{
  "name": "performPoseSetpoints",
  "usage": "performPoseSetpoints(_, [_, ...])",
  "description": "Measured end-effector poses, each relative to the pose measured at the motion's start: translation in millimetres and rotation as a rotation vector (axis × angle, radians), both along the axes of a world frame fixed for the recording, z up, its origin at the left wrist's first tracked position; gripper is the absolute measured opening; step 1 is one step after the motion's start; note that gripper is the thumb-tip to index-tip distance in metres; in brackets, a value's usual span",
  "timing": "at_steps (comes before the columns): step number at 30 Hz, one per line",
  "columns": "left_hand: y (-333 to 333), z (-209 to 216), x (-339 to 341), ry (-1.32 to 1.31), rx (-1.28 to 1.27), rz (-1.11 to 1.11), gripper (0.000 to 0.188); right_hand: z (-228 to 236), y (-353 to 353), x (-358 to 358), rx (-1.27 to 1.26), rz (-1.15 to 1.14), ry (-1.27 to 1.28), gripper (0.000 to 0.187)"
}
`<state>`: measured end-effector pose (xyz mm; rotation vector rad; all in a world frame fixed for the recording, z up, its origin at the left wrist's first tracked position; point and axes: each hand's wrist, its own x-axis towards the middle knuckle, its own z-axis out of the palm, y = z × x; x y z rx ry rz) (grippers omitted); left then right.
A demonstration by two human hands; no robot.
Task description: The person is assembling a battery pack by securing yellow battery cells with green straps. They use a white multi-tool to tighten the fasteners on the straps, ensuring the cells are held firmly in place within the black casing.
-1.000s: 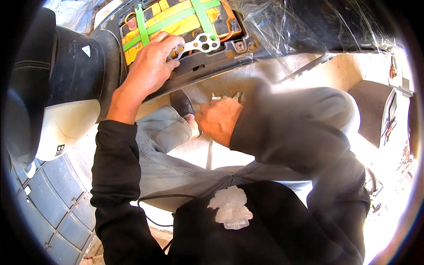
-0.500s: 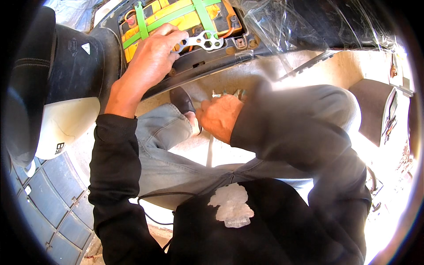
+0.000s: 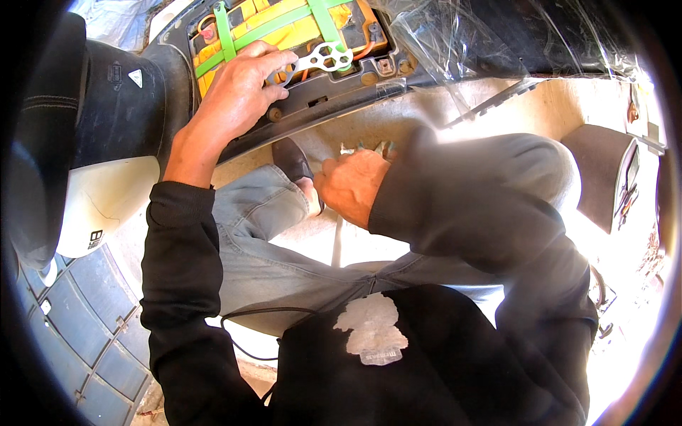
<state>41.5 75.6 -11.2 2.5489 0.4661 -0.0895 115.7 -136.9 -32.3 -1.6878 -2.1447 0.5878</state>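
Observation:
My left hand [image 3: 238, 92] grips one end of a silver multi-hole hex wrench [image 3: 307, 63] between thumb and fingers. The wrench's free end reaches rightward over the near edge of an open compartment. Inside that compartment sits a yellow-wrapped battery pack [image 3: 288, 35] crossed by green straps [image 3: 280, 27], with orange cables beside it. Lower down, near my knee, my right hand [image 3: 353, 186] is closed with its back towards me. Small metallic bits show past its knuckles, but what it holds is mostly hidden.
A black seat-like part [image 3: 50, 128] and a white panel [image 3: 114, 195] stand at left. Clear plastic film [image 3: 483, 53] covers the black body at upper right. A dark box-like bag [image 3: 600, 177] sits far right. Dark blue panels [image 3: 92, 319] lie lower left.
My left hand and the wrench have shifted slightly up and left over the compartment's edge. My right hand has hardly moved.

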Motion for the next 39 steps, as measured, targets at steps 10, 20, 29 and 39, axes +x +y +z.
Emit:
performPoseSetpoints(10, [0.1,-1.1,-3.1,0.023,-0.032,-0.038,0.043,1.4,0.2,-0.1,0.0,-0.004,-0.031,0.014])
performPoseSetpoints(20, [0.2,-2.1,-3.0,-0.021,0.085,-0.09,0.04,-0.4,-0.3,0.1,0.002,-0.011,-0.003,0.013])
performPoseSetpoints(29, [8.7,0.9,9.5,-0.077,0.323,-0.259,0.04,-3.8,0.7,-6.4,0.004,-0.027,0.057,0.014])
performPoseSetpoints(39, [13.9,-5.8,11.3,-0.072,0.372,-0.297,0.038,-9.0,1.6,-10.1,0.024,-0.035,0.059,0.013])
